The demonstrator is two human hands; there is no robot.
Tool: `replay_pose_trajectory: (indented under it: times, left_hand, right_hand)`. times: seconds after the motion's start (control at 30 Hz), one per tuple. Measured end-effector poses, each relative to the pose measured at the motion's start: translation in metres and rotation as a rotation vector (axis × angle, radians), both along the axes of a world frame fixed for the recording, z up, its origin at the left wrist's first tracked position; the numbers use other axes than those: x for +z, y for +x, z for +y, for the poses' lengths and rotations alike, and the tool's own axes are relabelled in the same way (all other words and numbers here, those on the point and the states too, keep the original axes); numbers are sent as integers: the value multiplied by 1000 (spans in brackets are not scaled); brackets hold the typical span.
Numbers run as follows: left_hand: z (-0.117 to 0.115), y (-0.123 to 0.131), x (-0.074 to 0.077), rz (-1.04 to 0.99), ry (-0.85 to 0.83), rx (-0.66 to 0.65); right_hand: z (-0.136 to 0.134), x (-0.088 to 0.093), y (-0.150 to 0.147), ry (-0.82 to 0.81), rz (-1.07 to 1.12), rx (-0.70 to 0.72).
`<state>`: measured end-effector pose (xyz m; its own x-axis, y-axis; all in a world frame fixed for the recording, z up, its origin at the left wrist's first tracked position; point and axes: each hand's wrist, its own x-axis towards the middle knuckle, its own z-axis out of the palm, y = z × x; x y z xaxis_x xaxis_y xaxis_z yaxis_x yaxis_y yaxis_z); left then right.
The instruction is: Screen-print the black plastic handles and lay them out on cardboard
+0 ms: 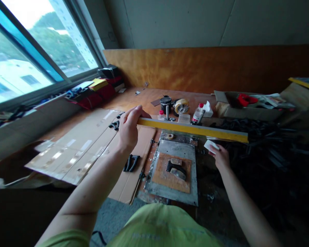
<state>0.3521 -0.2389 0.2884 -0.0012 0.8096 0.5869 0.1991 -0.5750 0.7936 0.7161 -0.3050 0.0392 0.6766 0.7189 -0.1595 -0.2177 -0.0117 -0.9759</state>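
My left hand (128,128) is closed around the left end of a long bar-like frame (193,130) with a yellow front edge. The frame is raised, seen nearly edge-on, above a grey metal plate (170,149). Just below the frame's right end, my right hand (220,157) pinches a folded white cloth or paper (211,145). A brown board (158,173) lies on the plate, with a black curved handle-like part (180,169) on it. Left of the plate, several similar black parts (131,163) rest on flattened cardboard (123,180).
Behind the frame stand a black tin (166,101), a tape roll (181,107) and a red-capped bottle (197,114). A heap of black parts (267,147) fills the right side, below an open cardboard box (239,111). More cardboard (84,140) lies left, near the window.
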Motion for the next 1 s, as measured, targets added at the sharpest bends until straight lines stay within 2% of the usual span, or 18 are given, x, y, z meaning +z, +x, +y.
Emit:
replay_pose_trajectory:
  times: [0.1,0.17,0.3,0.43,0.57,0.7,0.87,1.0]
  left_hand:
    - [3,-2,-1,1,-10,-18]
    - [5,-4,-1,-3,-26,-30]
    - [6,-5,-1,-11,-44,-48]
    - [-6,-9,0,4,-55,-64]
    - [-24,-17,-6,51,-63,-135]
    - [-35,-23,-13,81,-72,-194]
    - [-45,-28,-25,49,-95,-240]
    - [-59,-36,-43,44,-137,-282]
  right_hand:
    - [-33,24,-49,-4,51,66]
    - [-41,38,-85,7,87,119]
    - [-33,63,-150,73,202,213]
    - [-17,88,-189,156,324,211]
    - [-11,109,-207,247,448,219]
    - [-17,121,-212,335,556,231]
    - [-32,128,-215,353,607,241]
    - [-42,129,-221,325,612,256]
